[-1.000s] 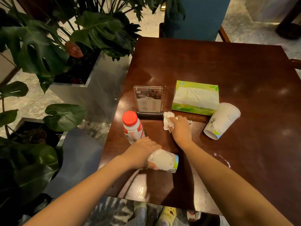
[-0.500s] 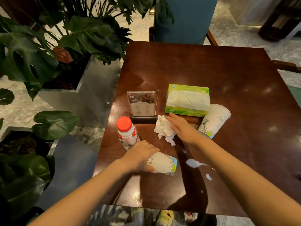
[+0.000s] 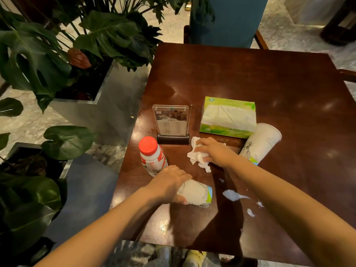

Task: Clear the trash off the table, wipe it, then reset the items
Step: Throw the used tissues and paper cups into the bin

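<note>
Dark, glossy wood makes up the table (image 3: 250, 78), square-topped and streaked with reflections of overhead light. White liquid (image 3: 234, 195) is spilled on it near the front edge – one larger puddle and a few small drops to its right. Beyond the far edge stands a blue chair (image 3: 227, 20) with wooden arms. Pale marbled floor (image 3: 17, 124) surrounds the table, and to the left metal planters (image 3: 84, 112) hold big-leaved plants (image 3: 107, 37).

On the left half of the table a menu stand (image 3: 171, 122) sits upright in a dark base. Just right of it lies a green tissue box (image 3: 229, 117), and against the box's near right corner a paper cup (image 3: 260, 143) lies on its side, mouth toward the far right. A bottle (image 3: 153, 156) with a red cap stands in front of the stand.

Left hand (image 3: 169, 185) grips a second cup (image 3: 196, 192), which lies tipped on the wood with its base pointing right, just left of the spill. Right hand (image 3: 214, 152) is clenched over a crumpled white tissue (image 3: 197, 156) – pressed down on the table between the bottle and the far cup, in front of the stand's base.

At the near edge, shoes (image 3: 194, 256) show on the floor below.
</note>
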Motion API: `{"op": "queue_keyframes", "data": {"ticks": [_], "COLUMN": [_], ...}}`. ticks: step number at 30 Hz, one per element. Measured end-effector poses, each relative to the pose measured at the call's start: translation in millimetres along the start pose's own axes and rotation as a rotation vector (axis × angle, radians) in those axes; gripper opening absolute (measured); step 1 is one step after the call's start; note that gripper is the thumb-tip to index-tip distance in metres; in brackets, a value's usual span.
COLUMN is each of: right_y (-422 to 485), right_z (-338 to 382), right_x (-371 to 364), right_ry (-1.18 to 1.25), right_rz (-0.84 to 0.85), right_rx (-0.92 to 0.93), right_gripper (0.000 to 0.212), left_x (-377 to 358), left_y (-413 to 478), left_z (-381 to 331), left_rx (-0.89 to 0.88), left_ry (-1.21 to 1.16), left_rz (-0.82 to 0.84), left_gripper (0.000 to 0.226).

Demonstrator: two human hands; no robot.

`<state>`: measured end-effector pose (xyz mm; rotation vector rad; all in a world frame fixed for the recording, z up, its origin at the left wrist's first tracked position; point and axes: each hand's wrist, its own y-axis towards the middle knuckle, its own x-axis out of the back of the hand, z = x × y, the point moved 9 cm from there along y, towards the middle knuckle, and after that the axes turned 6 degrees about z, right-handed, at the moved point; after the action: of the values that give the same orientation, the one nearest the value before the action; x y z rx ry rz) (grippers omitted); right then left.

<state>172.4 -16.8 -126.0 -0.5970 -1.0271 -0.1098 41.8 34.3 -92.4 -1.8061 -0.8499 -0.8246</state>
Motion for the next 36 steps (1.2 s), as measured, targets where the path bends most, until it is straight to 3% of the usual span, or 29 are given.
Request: {"op": "queue_keyframes", "data": {"ticks": [7,24,32,36], "right_y": [-13,-162,-291,-371], "right_z": [-12,-42,-44,-53], "right_x": [17,78,74,34], "right_ry": [0.223,0.702,0.626,0.632], "right_rz": [-0.212,-0.666,-0.734,-0.759], "right_rx": [-0.127,-0.55,-0.692,-0.801], "right_gripper": [0.034,0.045,0.04,0.037], "left_x": [-1,48,70,50], "left_y": [2,28,37,42], "left_z": [0,-53,-138,-195], "left_rx": [0.005,-0.113,-0.197,-0.212], "left_ry": [0.01,0.092,0.186,0.183], "left_rz": [0.04,0.02,-0.015,-0.016], "left_gripper": [0.078,0.072,0.078,0.061]}}
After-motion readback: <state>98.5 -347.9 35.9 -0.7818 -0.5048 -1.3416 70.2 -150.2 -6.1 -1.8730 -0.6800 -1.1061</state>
